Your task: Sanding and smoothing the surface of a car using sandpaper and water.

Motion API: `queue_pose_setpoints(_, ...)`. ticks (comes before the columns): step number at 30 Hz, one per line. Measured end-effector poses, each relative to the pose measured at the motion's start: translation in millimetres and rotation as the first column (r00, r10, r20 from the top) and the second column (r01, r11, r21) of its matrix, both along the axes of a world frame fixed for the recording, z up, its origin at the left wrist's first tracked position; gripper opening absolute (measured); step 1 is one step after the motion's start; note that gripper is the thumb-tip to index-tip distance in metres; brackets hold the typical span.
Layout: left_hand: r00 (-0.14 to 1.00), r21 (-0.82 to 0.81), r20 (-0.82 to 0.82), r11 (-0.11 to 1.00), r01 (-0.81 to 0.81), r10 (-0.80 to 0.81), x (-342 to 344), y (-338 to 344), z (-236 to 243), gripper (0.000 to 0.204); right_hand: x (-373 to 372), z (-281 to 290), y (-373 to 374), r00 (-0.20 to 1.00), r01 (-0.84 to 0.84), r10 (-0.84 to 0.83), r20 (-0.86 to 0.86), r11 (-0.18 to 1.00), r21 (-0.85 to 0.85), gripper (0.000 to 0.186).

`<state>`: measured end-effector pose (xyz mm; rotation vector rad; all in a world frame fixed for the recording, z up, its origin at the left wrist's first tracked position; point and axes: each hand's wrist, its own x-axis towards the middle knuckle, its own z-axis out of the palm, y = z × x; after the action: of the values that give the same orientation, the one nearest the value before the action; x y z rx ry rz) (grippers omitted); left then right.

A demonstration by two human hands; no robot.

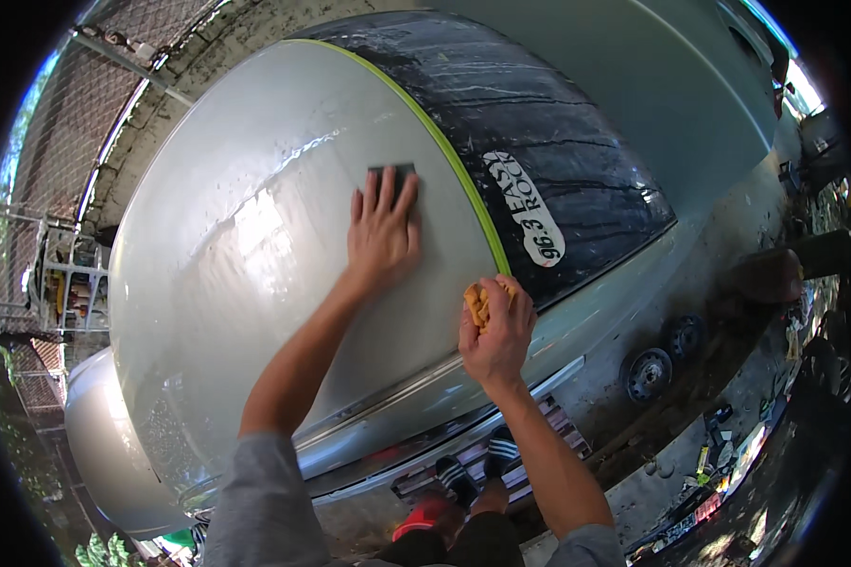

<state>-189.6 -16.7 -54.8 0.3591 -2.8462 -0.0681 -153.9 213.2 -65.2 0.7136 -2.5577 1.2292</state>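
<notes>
My left hand [385, 236] lies on the pale silver-grey car roof [303, 227], its fingers stretched over a dark piece of sandpaper [405, 173] and pressing it to the surface. Most of the sandpaper is hidden under the fingers. A crumpled orange-yellow cloth [477, 304] is bunched in my right hand [501, 342], which is closed around it at the roof's right edge, by the end of a yellow-green masking tape strip [444, 142]. The roof looks wet and shiny, with bright reflections at its middle.
Past the tape is the dark, wet car window [539, 104] with a white sticker [525, 210]. My feet stand on a slatted platform [563, 425] beside the car. Two wheels [649, 374] lie on the ground at right. A wire fence [57, 142] stands at left.
</notes>
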Motion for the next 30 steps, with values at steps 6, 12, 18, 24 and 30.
queue_pose_setpoints(6, 0.977, -0.085, 0.051, 0.976, -0.202, 0.207, -108.3, -105.3, 20.9, 0.054, 12.6, 6.5, -25.3, 0.999, -0.040, 0.042, 0.027, 0.996, -0.074, 0.041)
queue_pose_setpoints(12, 0.998, -0.070, 0.036, 0.996, -0.050, 0.053, -69.2, -23.4, -10.7, 0.053, 5.6, 1.6, -6.0, 0.999, -0.007, 0.008, 0.032, 1.000, -0.030, 0.043)
queue_pose_setpoints(18, 0.997, -0.124, -0.044, 0.990, -0.070, 0.065, -89.8, -45.7, 2.6, 0.052, 11.9, 3.4, -19.0, 0.997, -0.010, 0.023, 0.075, 0.986, -0.166, 0.046)
queue_pose_setpoints(24, 0.985, 0.032, 0.037, 0.986, 0.166, -0.167, 30.1, 84.8, 9.9, 0.058, 4.2, -4.7, -3.3, 0.993, 0.119, -0.111, 0.043, 0.932, -0.341, 0.043)
queue_pose_setpoints(30, 0.984, 0.145, -0.055, 0.973, 0.178, -0.172, 82.5, 102.8, -1.4, 0.058, 0.3, -19.8, -7.4, 0.988, 0.143, -0.155, -0.009, 0.930, -0.340, 0.042)
